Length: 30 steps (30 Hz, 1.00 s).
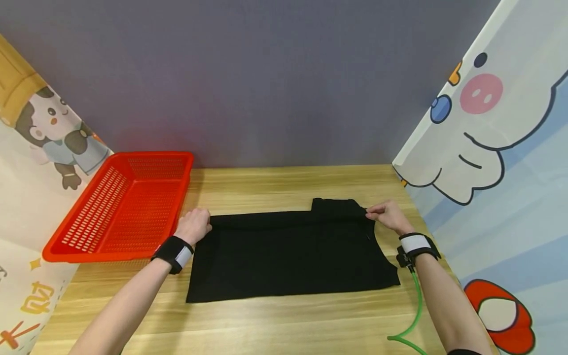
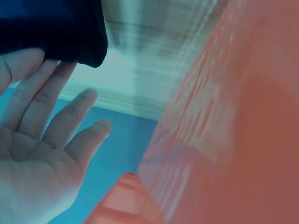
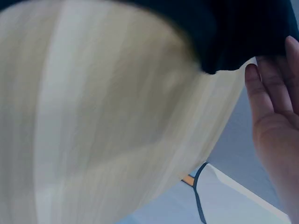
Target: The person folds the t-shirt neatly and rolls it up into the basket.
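Note:
A black T-shirt [image 1: 284, 259] lies folded lengthwise on the wooden table, its long straight edge toward me. A short sleeve [image 1: 337, 207] sticks out at its far right, and the right end is cut in a curve. My left hand [image 1: 194, 226] pinches the far left corner; in the left wrist view, thumb and first fingers grip the dark hem [image 2: 70, 37] while the other two fingers stretch free. My right hand [image 1: 388, 216] pinches the far edge beside the sleeve. In the right wrist view the cloth [image 3: 247, 32] hangs from these fingertips above the table.
A red plastic basket [image 1: 177, 217] with slotted sides stands at the left, close beside my left hand. A grey wall [image 1: 284, 84] closes off the back, with printed panels on both sides. A green cable [image 1: 418, 305] runs from my right wristband across the table.

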### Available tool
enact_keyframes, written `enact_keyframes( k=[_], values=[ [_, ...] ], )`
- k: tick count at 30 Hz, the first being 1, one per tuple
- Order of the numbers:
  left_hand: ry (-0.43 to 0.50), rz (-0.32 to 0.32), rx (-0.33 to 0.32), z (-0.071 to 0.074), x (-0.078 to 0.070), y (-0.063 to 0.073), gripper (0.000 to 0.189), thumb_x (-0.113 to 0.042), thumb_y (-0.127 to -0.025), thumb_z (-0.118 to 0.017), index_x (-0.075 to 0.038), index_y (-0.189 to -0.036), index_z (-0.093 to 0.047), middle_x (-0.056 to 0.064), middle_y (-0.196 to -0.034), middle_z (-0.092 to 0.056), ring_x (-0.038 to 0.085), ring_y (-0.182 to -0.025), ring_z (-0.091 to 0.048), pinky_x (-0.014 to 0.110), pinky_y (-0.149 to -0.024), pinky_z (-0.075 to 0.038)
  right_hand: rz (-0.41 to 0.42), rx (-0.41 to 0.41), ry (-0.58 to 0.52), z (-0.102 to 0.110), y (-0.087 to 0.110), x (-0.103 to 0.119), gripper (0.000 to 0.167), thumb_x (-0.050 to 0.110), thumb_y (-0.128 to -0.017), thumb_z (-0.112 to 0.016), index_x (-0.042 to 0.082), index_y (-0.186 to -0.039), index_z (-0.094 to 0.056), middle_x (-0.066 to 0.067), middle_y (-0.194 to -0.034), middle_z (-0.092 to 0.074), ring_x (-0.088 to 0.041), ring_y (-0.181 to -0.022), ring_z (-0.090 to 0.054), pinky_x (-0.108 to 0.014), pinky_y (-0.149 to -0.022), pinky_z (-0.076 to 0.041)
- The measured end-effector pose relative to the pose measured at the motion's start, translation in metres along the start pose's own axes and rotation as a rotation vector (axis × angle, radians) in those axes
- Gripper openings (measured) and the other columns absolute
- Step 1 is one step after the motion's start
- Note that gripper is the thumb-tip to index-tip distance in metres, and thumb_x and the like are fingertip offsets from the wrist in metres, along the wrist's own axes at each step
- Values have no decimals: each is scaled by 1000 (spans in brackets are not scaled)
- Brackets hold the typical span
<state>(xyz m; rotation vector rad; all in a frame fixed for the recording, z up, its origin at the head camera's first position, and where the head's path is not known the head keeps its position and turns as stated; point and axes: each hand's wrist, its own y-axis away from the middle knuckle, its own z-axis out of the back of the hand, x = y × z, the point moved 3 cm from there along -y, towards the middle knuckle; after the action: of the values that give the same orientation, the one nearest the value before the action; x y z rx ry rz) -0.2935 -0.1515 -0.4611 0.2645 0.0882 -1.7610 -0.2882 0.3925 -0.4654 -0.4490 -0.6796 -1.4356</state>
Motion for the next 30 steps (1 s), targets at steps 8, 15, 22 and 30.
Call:
enact_keyframes(
  k=[8,15,22,30],
  values=[
    [-79,-44,12,-2,-4,3,19,-4,-83,-72,-6,-67,-62,11,-70,-61,32,-71,-62,50,-68,-52,16,47,100,-5,3,-8,25,4,-95,-65,-13,-113,-70,-32,-112,-70,-42,-98,-71,-43,-78,-58],
    [-135,-81,-12,-2,-14,6,8,-1,-80,-71,-4,-74,-67,18,-79,-68,39,-85,-68,61,-101,-47,28,117,55,-3,3,-12,24,1,-97,-59,-13,-114,-69,-32,-115,-69,-43,-102,-70,-50,-88,-57],
    [82,-193,-4,-6,-34,-1,20,1,-86,-58,4,-95,-75,22,-101,-75,36,-95,-69,54,-83,-56,-25,-48,147,-2,-13,0,34,17,-103,-49,-6,-121,-68,-28,-118,-69,-46,-111,-63,-54,-91,-52],
    [119,-170,274,-38,-41,-7,58,9,-92,-52,-3,-149,-47,23,-158,-39,40,-120,-61,55,-92,-52,-129,-55,245,-25,-41,20,46,15,-97,-57,-12,-134,-54,-33,-126,-64,-47,-112,-63,-53,-93,-52]
  ],
)
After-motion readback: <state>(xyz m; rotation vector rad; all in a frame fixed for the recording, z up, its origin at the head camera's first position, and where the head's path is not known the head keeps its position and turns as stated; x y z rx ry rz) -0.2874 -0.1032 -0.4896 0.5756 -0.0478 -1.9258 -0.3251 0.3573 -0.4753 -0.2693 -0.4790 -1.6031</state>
